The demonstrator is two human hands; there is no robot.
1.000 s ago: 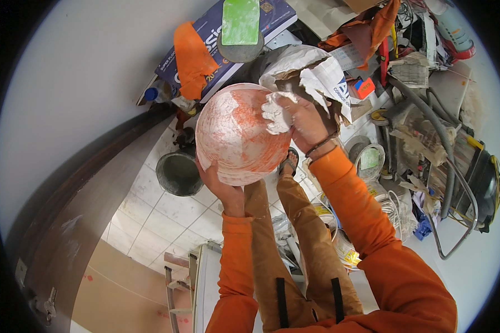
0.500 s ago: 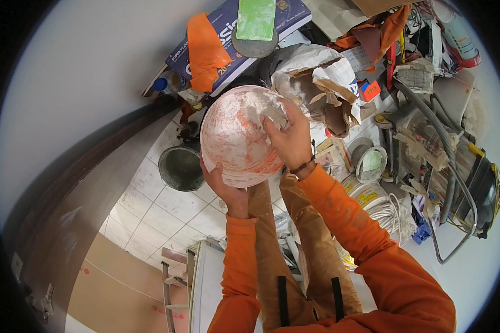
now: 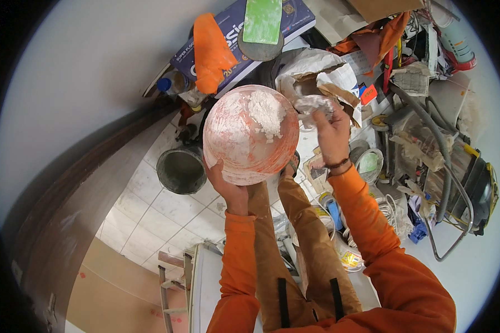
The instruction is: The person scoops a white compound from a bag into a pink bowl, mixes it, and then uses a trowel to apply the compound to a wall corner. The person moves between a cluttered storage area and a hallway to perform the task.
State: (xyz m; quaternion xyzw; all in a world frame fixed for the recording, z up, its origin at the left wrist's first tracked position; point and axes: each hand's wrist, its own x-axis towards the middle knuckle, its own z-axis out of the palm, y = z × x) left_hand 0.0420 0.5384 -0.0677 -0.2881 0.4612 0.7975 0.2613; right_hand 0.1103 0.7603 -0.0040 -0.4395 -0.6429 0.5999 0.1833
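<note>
A reddish plastic bowl, its inside smeared with white dust, is held up in front of me. My left hand grips its near left rim, the thumb on the inside. A small heap of white powder lies toward the bowl's far right. To the right of the bowl, my right hand is closed at the mouth of a torn white paper sack. Between its fingers and the sack shows something whitish and blurred; whether it is powder or a dusty object I cannot make out.
A dark bucket stands on the tiled floor left of the bowl. Beyond lie a blue box, an orange cloth and a green-faced pad. A grey hose and coiled cable clutter the right.
My right hand has moved right, out of the bowl to the sack's mouth. The powder heap in the bowl is now uncovered. My left hand still holds the bowl in nearly the same place.
</note>
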